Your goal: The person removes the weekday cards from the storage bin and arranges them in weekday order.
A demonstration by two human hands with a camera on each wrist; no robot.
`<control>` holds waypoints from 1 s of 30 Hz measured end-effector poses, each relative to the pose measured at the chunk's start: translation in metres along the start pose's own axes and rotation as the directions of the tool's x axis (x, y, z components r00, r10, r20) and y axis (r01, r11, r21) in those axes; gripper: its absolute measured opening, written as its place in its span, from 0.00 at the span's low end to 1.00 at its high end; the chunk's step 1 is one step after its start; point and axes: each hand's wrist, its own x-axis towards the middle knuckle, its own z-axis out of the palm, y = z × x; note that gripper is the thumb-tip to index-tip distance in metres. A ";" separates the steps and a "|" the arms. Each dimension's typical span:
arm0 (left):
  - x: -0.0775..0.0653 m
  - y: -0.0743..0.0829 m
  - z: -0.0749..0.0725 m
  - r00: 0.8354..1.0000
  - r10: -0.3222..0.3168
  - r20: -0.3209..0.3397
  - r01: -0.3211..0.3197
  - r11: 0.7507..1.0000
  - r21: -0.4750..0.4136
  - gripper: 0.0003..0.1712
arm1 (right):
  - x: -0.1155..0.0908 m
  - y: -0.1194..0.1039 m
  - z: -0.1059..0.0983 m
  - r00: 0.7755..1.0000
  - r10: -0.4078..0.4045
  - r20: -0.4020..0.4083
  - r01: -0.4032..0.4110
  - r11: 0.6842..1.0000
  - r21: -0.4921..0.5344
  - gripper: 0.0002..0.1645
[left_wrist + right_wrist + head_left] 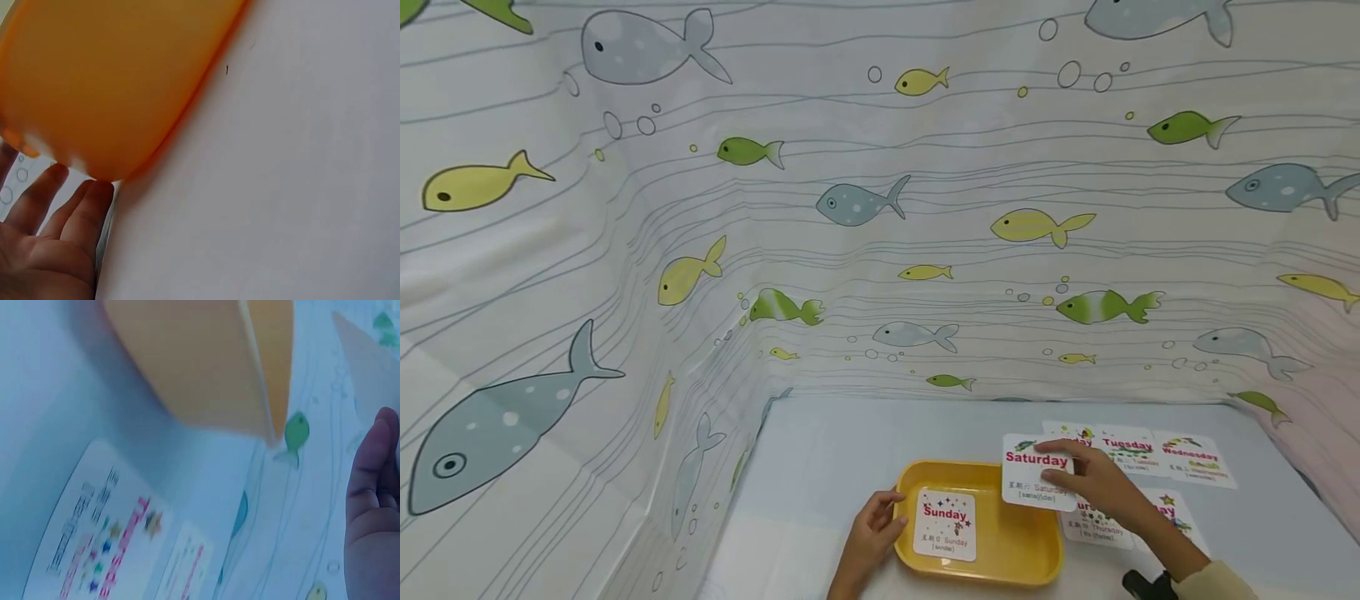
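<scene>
My left hand (870, 531) holds the left rim of a yellow plastic tray (990, 568); in the left wrist view its fingertips meet the tray's outer wall (119, 94). Inside the tray, toward the left, lies a white card reading "Sunday" (945, 546). Over the tray's right side, my right hand (1093, 477) pinches a "Saturday" card (1026, 483) between thumb and fingers, its printed face toward the head camera. The right wrist view catches only a pale corner of that card (369, 369) beside the thumb.
Right of the tray lie more day cards: "Tuesday" (1126, 446), "Wednesday" (1193, 458) and a "Thursday" card (1097, 531) next to the tray, plus others partly covered by my right hand and the held card. A fish-patterned cloth (850, 250) hangs around the white table (820, 442).
</scene>
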 end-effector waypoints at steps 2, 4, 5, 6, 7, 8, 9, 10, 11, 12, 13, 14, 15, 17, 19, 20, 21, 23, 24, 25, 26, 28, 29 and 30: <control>0.000 -0.001 0.000 1.000 0.000 0.002 0.000 1.000 0.007 0.19 | -0.006 0.005 -0.012 0.998 0.040 -0.045 -0.040 0.999 -0.003 0.27; 0.000 -0.002 -0.001 1.000 0.003 0.005 -0.003 1.000 0.023 0.19 | -0.012 0.010 -0.024 0.993 0.082 -0.082 -0.084 0.996 -0.024 0.30; -0.001 -0.004 -0.001 1.000 0.001 0.008 -0.001 1.000 0.026 0.18 | -0.015 0.012 -0.030 0.990 0.105 -0.097 -0.108 0.994 -0.029 0.31; -0.001 -0.005 -0.002 1.000 -0.005 0.014 0.004 1.000 0.023 0.18 | -0.018 0.014 -0.035 0.986 0.122 -0.113 -0.127 0.991 -0.039 0.32; -0.001 -0.006 -0.002 1.000 -0.013 0.020 0.012 1.000 0.018 0.19 | -0.021 0.017 -0.039 0.981 0.147 -0.128 -0.155 0.987 -0.051 0.32; -0.002 -0.008 -0.003 0.999 -0.021 0.025 0.021 1.000 0.013 0.19 | -0.025 0.020 -0.043 0.976 0.173 -0.134 -0.180 0.982 -0.049 0.33; -0.002 -0.008 -0.003 0.999 -0.032 0.030 0.032 0.999 0.007 0.19 | -0.029 0.022 -0.047 0.972 0.189 -0.137 -0.197 0.979 -0.047 0.34; -0.003 -0.009 -0.003 0.998 -0.046 0.036 0.046 0.999 -0.005 0.20 | -0.033 0.026 -0.051 0.970 0.198 -0.141 -0.207 0.977 -0.053 0.34; -0.003 -0.009 -0.003 0.998 -0.057 0.040 0.058 0.998 -0.018 0.21 | -0.037 0.029 -0.054 0.968 0.204 -0.144 -0.215 0.974 -0.065 0.35; -0.003 -0.010 -0.003 0.997 -0.064 0.041 0.065 0.998 -0.027 0.21 | -0.041 0.032 -0.058 0.967 0.207 -0.148 -0.220 0.973 -0.077 0.35; -0.003 -0.010 -0.003 0.997 -0.072 0.040 0.073 0.997 -0.035 0.22 | -0.045 0.035 -0.062 0.966 0.211 -0.151 -0.226 0.970 -0.089 0.35; -0.003 -0.010 -0.003 0.996 -0.077 0.037 0.079 0.996 -0.042 0.22 | -0.048 0.038 -0.065 0.966 0.209 -0.155 -0.226 0.969 -0.102 0.35; -0.003 -0.010 -0.002 0.996 -0.083 0.034 0.085 0.995 -0.049 0.23 | -0.051 0.041 -0.069 0.966 0.203 -0.159 -0.222 0.968 -0.114 0.36; -0.003 -0.009 -0.002 0.995 -0.097 0.025 0.098 0.993 -0.059 0.24 | -0.056 0.046 -0.076 0.966 0.201 -0.165 -0.222 0.968 -0.119 0.36; -0.003 -0.009 -0.002 0.994 -0.102 0.025 0.104 0.992 -0.076 0.25 | -0.062 0.050 -0.084 0.961 0.220 -0.169 -0.241 0.964 -0.112 0.38; -0.003 -0.009 -0.002 0.994 -0.102 0.027 0.103 0.991 -0.083 0.25 | -0.064 0.052 -0.087 0.957 0.231 -0.173 -0.253 0.960 -0.117 0.39; -0.003 -0.008 -0.002 0.995 -0.101 0.029 0.103 0.991 -0.087 0.25 | -0.066 0.054 -0.091 0.953 0.247 -0.176 -0.270 0.955 -0.120 0.40; -0.002 -0.008 -0.002 0.995 -0.095 0.033 0.098 0.990 -0.098 0.26 | -0.070 0.060 -0.098 0.941 0.283 -0.188 -0.312 0.939 -0.146 0.43; -0.002 -0.007 -0.003 0.995 -0.092 0.035 0.095 0.990 -0.103 0.26 | -0.072 0.064 -0.102 0.936 0.297 -0.189 -0.326 0.933 -0.151 0.44; -0.002 -0.007 -0.003 0.995 -0.089 0.035 0.093 0.990 -0.103 0.26 | -0.074 0.069 -0.105 0.929 0.317 -0.190 -0.346 0.927 -0.147 0.45; -0.002 -0.006 -0.003 0.996 -0.087 0.033 0.090 0.991 -0.102 0.26 | -0.075 0.074 -0.109 0.921 0.338 -0.195 -0.367 0.919 -0.142 0.47; -0.001 -0.005 -0.002 0.996 -0.086 0.029 0.089 0.991 -0.099 0.25 | -0.078 0.086 -0.116 0.904 0.376 -0.205 -0.403 0.909 -0.107 0.48; -0.001 -0.004 -0.002 0.996 -0.087 0.028 0.090 0.991 -0.096 0.25 | -0.080 0.092 -0.119 0.895 0.394 -0.210 -0.418 0.905 -0.083 0.48; 0.000 -0.004 -0.002 0.996 -0.089 0.029 0.091 0.991 -0.094 0.25 | -0.083 0.099 -0.123 0.885 0.412 -0.217 -0.431 0.901 -0.050 0.48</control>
